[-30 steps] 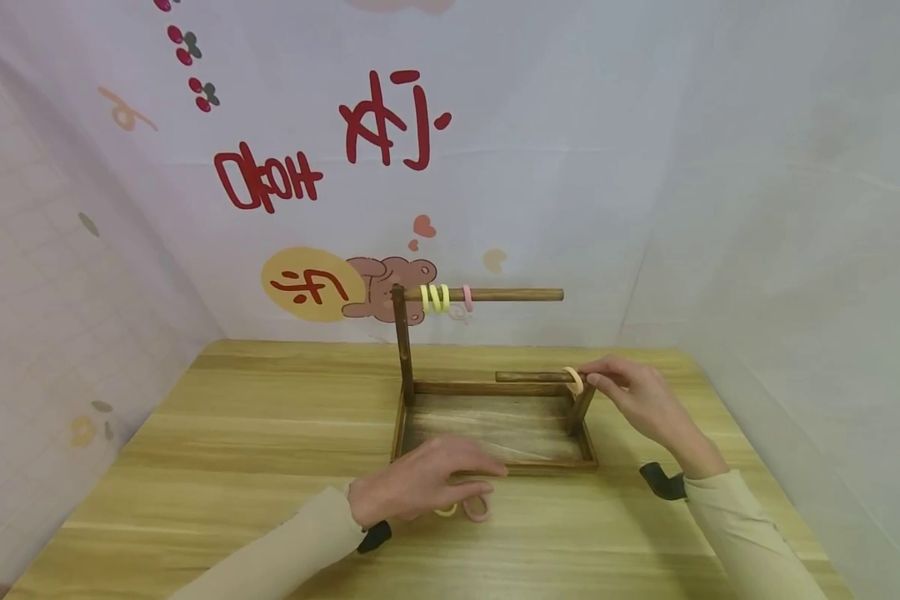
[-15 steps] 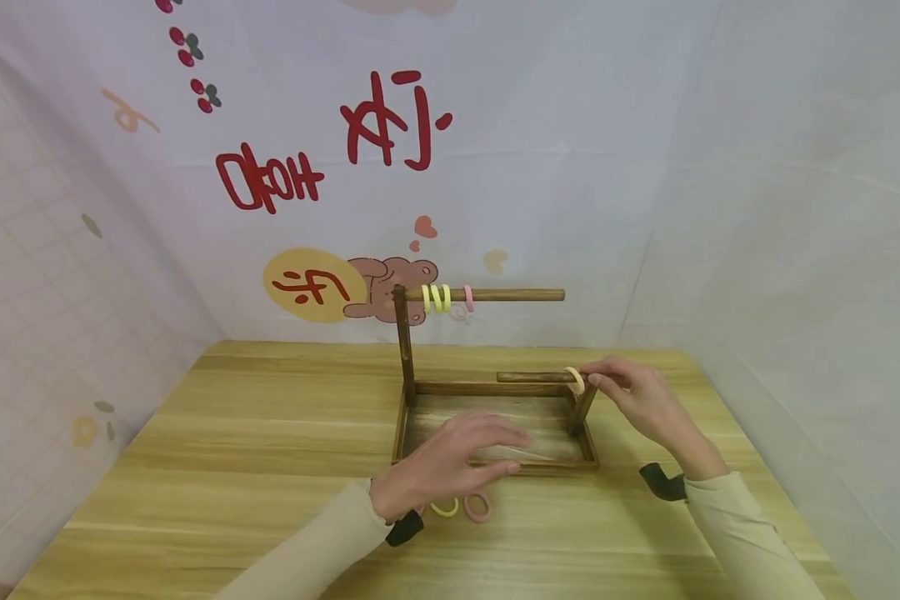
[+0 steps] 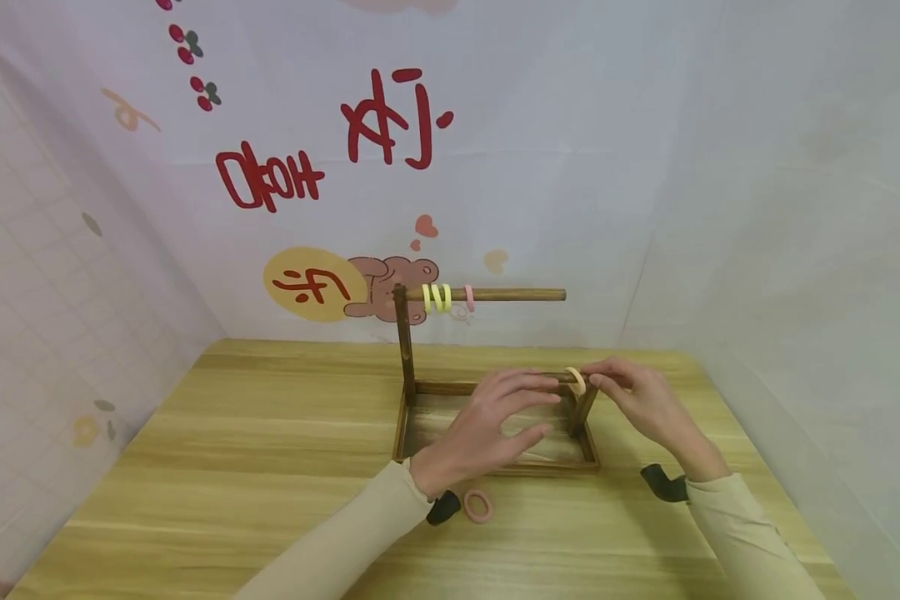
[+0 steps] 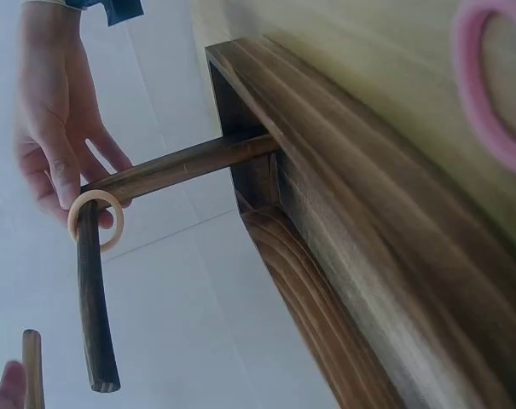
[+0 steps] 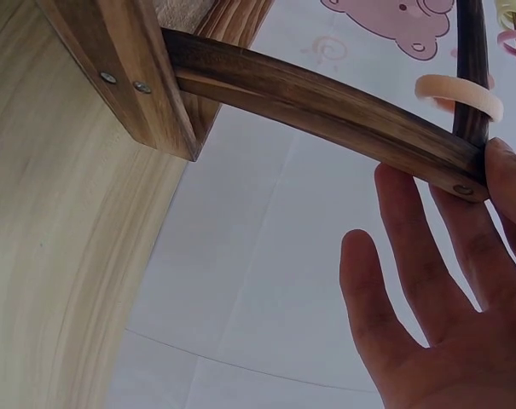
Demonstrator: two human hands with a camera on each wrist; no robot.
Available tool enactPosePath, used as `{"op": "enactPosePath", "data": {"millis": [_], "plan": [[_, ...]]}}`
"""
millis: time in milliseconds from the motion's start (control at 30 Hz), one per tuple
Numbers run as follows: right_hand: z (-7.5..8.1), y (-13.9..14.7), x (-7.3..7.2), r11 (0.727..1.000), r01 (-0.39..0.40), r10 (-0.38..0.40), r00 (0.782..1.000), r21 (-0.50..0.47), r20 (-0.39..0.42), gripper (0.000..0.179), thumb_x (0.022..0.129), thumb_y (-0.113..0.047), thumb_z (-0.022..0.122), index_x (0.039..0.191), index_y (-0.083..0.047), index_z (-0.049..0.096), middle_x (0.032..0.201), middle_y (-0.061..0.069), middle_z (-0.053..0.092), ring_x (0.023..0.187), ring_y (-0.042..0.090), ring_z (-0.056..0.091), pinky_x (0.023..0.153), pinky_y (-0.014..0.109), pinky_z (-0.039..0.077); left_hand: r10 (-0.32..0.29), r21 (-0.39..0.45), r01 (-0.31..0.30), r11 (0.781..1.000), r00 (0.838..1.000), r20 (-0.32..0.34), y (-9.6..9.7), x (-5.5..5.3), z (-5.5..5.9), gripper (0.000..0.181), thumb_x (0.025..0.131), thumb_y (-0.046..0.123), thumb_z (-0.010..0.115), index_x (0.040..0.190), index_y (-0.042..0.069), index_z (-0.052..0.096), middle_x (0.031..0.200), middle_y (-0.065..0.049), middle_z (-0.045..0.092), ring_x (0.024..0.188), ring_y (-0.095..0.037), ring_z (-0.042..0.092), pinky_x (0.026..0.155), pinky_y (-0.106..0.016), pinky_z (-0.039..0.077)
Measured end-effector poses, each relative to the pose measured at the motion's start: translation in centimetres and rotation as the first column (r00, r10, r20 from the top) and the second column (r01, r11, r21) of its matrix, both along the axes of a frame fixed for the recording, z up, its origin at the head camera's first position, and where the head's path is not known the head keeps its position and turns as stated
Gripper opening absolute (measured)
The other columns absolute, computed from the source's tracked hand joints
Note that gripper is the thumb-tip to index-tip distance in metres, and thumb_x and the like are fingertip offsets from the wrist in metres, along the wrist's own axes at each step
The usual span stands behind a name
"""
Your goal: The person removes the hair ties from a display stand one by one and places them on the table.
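My right hand (image 3: 645,408) pinches the top of the short post (image 5: 326,106) of a dark wooden stand (image 3: 405,350), thumb on one side and fingers on the other. A pale orange ring (image 5: 458,88) hangs on the lower rod (image 4: 95,315), close to that post. My left hand (image 3: 487,429) reaches over the stand's tray with its fingers extended, holding nothing; its fingertips overlap the free end of the lower rod in the head view. On the upper rod (image 3: 525,294) hang several yellow rings (image 3: 436,298) and one pink ring (image 3: 469,298).
A pink ring (image 3: 478,520) lies on the wooden table (image 3: 270,433) in front of the stand, beside my left wrist. A printed white cloth (image 3: 555,167) hangs behind the table, with more cloth at both sides.
My left hand has moved up and to the right, from the rings on the table to the lower rod. My right hand has stayed at the short post.
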State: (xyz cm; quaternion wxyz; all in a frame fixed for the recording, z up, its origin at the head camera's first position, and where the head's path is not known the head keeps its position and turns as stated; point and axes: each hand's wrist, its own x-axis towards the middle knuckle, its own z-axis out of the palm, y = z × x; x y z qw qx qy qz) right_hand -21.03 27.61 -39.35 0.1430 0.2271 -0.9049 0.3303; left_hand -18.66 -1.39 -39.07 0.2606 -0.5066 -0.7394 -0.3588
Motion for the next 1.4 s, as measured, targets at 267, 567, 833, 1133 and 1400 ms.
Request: {"op": "enactPosePath", "data": {"millis": [267,567,833,1133,1400], "plan": [[0.4,-0.1,0.1,1.0,0.004,-0.004,1.0,-0.002,0.002,0.02,0.105,-0.013,0.064,0.12,-0.008,0.075,0.117,0.01,0.076,0.104,0.036,0.073,0.084,0.056,0.059,0.158,-0.041,-0.165,0.986,0.978,-0.136,2.0,-1.5,0.2,0.044,0.091,0.034,0.082,0.128,0.013,0.071,0.139,-0.004,0.065,0.142,-0.023,0.048,0.123,-0.05,0.029],[0.2,-0.2,0.2,1.0,0.0,0.0,1.0,-0.014,0.022,0.02,0.105,-0.012,0.063,0.121,-0.008,0.075,0.118,0.011,0.075,0.106,0.037,0.072,0.086,0.057,0.059,0.239,-0.073,-0.25,0.965,0.961,-0.138,3.4,-2.5,-0.4,0.045,0.09,0.039,0.083,0.126,0.014,0.072,0.141,-0.005,0.064,0.14,-0.024,0.051,0.121,-0.055,0.031],[0.3,-0.1,0.3,1.0,0.004,-0.004,1.0,-0.014,0.013,0.021,0.105,-0.012,0.063,0.121,-0.008,0.075,0.118,0.01,0.075,0.106,0.036,0.073,0.085,0.056,0.059,0.287,-0.11,-0.309,0.945,0.942,-0.176,4.2,-3.4,-0.7,0.042,0.092,0.04,0.08,0.125,0.014,0.072,0.14,-0.004,0.065,0.137,-0.027,0.054,0.12,-0.059,0.029],[0.4,-0.1,0.3,1.0,0.003,-0.003,1.0,-0.009,-0.017,0.019,0.104,-0.011,0.064,0.119,-0.009,0.075,0.116,0.01,0.076,0.103,0.036,0.073,0.083,0.055,0.06,0.334,-0.162,-0.374,0.913,0.915,-0.226,5.2,-4.1,-1.1,0.045,0.092,0.045,0.079,0.127,0.017,0.072,0.137,-0.001,0.067,0.135,-0.024,0.056,0.12,-0.061,0.029],[0.3,-0.2,0.4,1.0,0.013,-0.013,1.0,-0.005,-0.013,0.018,0.104,-0.013,0.064,0.117,-0.01,0.076,0.115,0.008,0.076,0.102,0.035,0.074,0.082,0.054,0.06,0.399,-0.171,-0.446,0.878,0.881,-0.254,5.9,-4.4,-1.5,0.045,0.088,0.051,0.08,0.121,0.02,0.073,0.13,0.003,0.07,0.13,-0.022,0.059,0.118,-0.062,0.031]]}}
